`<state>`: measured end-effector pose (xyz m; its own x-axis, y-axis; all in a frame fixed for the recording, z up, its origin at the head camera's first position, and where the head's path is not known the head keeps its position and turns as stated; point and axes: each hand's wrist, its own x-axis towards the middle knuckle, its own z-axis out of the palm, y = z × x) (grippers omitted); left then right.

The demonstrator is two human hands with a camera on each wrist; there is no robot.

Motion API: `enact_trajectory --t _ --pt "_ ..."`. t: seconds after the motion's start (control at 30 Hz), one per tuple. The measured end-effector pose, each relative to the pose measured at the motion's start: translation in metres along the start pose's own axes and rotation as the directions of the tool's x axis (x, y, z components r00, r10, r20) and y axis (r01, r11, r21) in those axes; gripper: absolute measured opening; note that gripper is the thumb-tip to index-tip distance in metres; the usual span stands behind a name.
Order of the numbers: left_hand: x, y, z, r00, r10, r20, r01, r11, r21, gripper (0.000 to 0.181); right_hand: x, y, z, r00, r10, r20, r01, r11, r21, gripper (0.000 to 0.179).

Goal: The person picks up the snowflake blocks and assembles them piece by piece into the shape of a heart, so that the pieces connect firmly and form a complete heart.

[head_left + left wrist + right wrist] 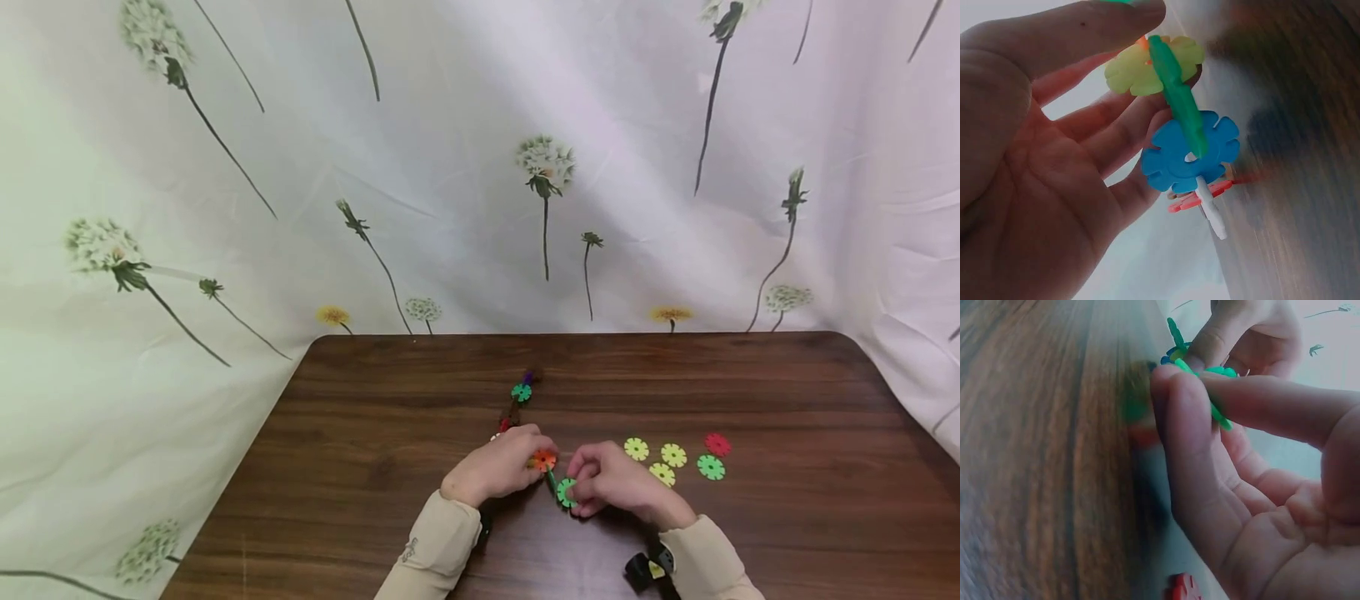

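A chain of slotted plastic flower discs runs from beneath my left hand (495, 468) toward the far side of the table. My left thumb and fingers hold its near part, by an orange disc (544, 460). In the left wrist view a yellow disc (1129, 72), an edge-on green disc (1179, 97), a blue disc (1169, 162), a white disc (1212, 212) and a red disc (1184, 204) interlock. My right hand (618, 482) pinches a bright green disc (565, 492) at the near end, also seen between thumb and finger in the right wrist view. Fingers partly hide the joint there.
Right of my right hand lie loose discs: several yellow ones (673, 455), a red one (717, 444) and a green one (711, 467). The chain's far end, with a teal disc (521, 392), rests on the brown wooden table (360, 467). A flower-printed curtain (465, 167) hangs behind.
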<state>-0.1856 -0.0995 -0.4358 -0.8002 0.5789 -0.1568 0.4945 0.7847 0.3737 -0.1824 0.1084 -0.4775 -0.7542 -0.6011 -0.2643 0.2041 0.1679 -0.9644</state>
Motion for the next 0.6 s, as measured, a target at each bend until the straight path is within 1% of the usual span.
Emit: enact_trajectory --t 0.3,0.6 --pt "0.0012 0.0006 -0.0002 1.0 -0.005 -0.013 0.005 1.0 -0.001 0.03 -0.0012 -0.0019 -0.0012 1.0 0.023 0.017 -0.024 0.999 0.046 0.019" --pt "0.0021 -0.0005 0.0022 0.999 -0.012 -0.042 0.012 1.0 0.003 0.028 -0.0007 -0.0031 -0.0046 0.998 0.06 -0.005 -0.06 0.997 0.057 0.021"
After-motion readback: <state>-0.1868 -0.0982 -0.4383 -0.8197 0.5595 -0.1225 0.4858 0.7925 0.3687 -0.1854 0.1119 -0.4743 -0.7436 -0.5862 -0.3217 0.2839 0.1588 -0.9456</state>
